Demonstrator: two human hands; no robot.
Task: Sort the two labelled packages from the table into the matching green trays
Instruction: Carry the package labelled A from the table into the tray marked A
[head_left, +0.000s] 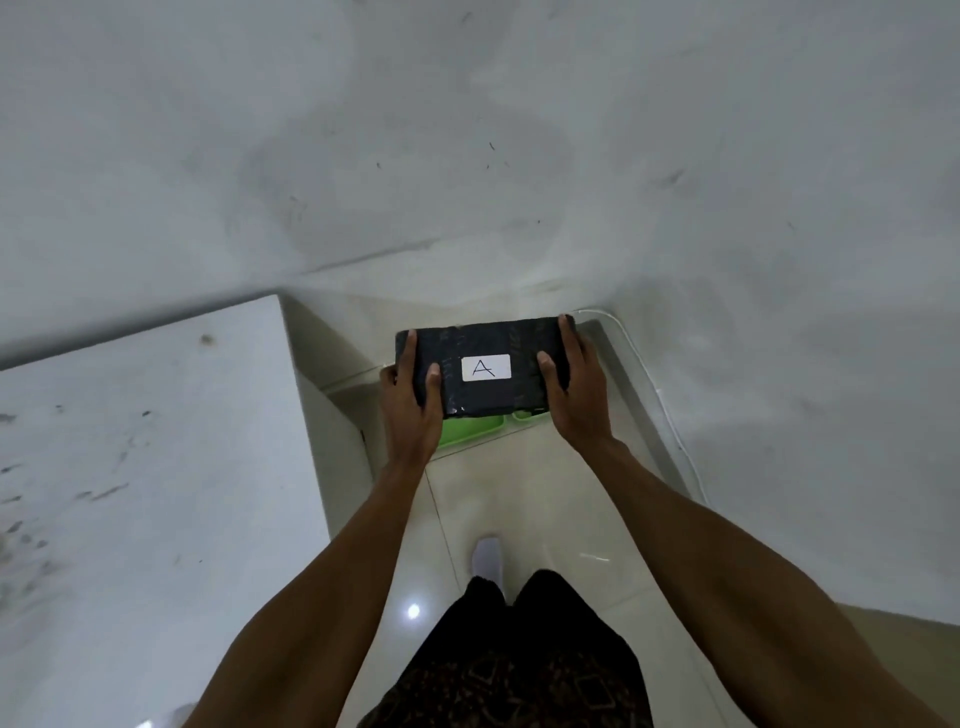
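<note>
Gripping the black package (483, 366) labelled A at both ends, the hands hide most of the green trays (470, 428).

label text: a single handwritten capital "a", dark ink
label carrier: white rectangular sticker (485, 368), rounded corners
sticker location: centred on the top face of the black wrapped package (483, 364)
other legible text: none

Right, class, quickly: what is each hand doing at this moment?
Left hand: closed on the left end of the package marked A.
Right hand: closed on its right end.
</note>
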